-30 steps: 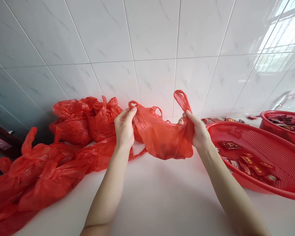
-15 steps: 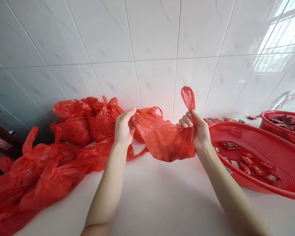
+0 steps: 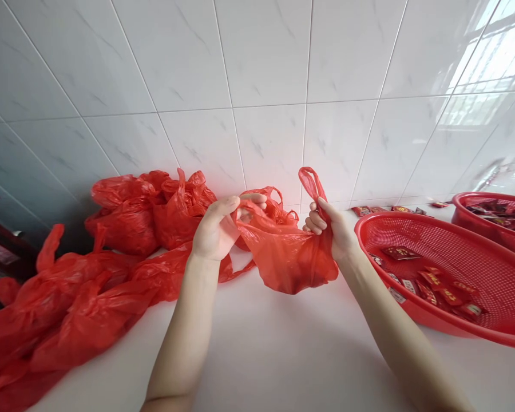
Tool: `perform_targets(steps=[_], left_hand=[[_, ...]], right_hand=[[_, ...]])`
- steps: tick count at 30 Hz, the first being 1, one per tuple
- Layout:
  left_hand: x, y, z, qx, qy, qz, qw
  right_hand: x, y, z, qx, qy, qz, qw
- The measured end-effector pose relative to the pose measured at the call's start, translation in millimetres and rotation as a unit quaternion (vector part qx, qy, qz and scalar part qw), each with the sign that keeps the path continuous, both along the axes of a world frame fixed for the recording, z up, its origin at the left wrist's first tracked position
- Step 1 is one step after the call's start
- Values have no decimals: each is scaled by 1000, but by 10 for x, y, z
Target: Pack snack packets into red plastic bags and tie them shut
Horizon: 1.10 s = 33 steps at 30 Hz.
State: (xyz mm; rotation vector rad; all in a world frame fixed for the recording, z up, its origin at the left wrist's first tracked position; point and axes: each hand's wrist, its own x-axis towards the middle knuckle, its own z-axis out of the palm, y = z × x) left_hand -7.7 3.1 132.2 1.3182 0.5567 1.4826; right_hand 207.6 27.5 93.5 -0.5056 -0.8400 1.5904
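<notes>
A thin red plastic bag [image 3: 289, 257] hangs between my two hands above the white tabletop, its bottom sagging with something darker inside that I cannot make out. My right hand [image 3: 332, 226] is closed around one gathered handle, whose loop sticks up above the fist. At the bag's other upper corner, my left hand [image 3: 218, 226] pinches the plastic edge with thumb and fingers, some of its fingers reaching behind the film. The bag's mouth is partly spread between the hands.
Several filled red bags [image 3: 90, 309] lie along the left, with more bags [image 3: 154, 212] heaped against the tiled wall [image 3: 270, 51]. On the right stands a red mesh basket [image 3: 498, 274] with small red packets [image 3: 448, 294]. A second basket [image 3: 472, 223] sits behind it.
My right hand has moved slightly left and down with the handle. My left hand has turned, its fingers now reaching over the bag's edge, and the bag hangs slacker.
</notes>
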Motion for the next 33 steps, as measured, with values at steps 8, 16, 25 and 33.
perform_targets(steps=[8,16,25,33], left_hand=[[-2,-29,-6,19,24,-42,999],[62,-42,-12,39,73,47,995],[93,-36,-88,95,217,36,971],[144,61,-230,181,361,130,906]], right_hand=[[-28,32,-59,-14,-5,15,1000],[-88,19,-71,-27,30,1,999],[-99,-53,-103,54,-187,-57,979],[-122,-202,-25,159,-341,34,926]])
